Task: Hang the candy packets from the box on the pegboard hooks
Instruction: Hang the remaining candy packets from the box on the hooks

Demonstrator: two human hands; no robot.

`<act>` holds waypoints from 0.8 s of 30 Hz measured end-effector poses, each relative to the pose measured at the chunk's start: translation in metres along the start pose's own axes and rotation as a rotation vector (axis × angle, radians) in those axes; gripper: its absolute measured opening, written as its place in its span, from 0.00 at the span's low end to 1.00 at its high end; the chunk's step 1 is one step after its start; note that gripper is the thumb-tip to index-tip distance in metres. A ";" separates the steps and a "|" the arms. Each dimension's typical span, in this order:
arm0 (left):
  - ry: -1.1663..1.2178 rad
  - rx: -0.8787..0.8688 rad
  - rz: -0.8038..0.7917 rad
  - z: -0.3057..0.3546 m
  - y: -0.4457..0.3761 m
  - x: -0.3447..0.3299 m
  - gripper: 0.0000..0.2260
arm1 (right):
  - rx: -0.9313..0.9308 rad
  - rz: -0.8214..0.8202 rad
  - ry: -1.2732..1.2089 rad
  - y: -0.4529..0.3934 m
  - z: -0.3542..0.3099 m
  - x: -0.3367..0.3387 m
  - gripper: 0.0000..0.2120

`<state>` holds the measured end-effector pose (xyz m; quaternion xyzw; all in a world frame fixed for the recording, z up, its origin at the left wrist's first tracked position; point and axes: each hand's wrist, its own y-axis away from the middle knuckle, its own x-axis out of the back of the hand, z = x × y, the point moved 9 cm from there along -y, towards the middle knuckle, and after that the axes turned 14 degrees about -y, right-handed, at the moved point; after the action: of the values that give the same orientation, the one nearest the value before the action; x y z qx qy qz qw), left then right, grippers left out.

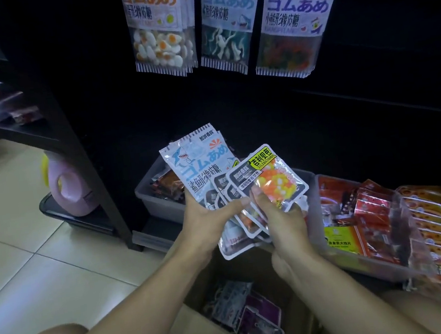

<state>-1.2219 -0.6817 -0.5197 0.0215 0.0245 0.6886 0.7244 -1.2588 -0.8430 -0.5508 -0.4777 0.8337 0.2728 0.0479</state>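
Cardboard box sits nearest, between the person's bare knees, with a few dark purple packets lying inside; their print is too dim to read. Above it both forearms reach forward. The left hand grips a fanned bundle of candy packets from below, its thumb pressed across their fronts. The tallest in the fan is a pale blue shark packet, tilted to the left. The right hand pinches the front packet, a small black-edged one with orange, yellow and white sweets behind a clear window, thumb on its face and fingers curled behind. More black-edged packets overlap beneath it, touching one another.

Just beyond the hands, a grey tub on the floor holds dark reddish snack bags. To the right, a clear bin is packed with red and orange bags, and a stack of orange wrapped goods lies beside it. On the left, a pink bottle stands on a black tray on the pale tiled floor, under a dark shelf.

Farthest off, on the black pegboard, three groups of packets hang side by side: egg sweets, shark sweets and bear sweets.
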 end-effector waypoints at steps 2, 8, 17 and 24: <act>0.005 0.037 0.016 -0.004 -0.002 0.003 0.26 | -0.022 -0.054 0.015 0.003 -0.004 -0.004 0.26; 0.003 0.091 -0.048 -0.006 -0.011 0.009 0.24 | 0.016 -0.080 0.040 -0.006 -0.033 0.003 0.50; 0.094 0.151 -0.127 -0.011 -0.011 0.003 0.18 | -0.224 -0.391 0.210 -0.014 -0.038 0.007 0.23; 0.045 0.135 -0.093 -0.013 -0.013 0.004 0.32 | -0.230 -0.220 -0.091 -0.008 0.002 0.001 0.21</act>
<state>-1.2093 -0.6780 -0.5332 0.0537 0.0880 0.6515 0.7516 -1.2533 -0.8463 -0.5560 -0.5557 0.7365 0.3809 0.0601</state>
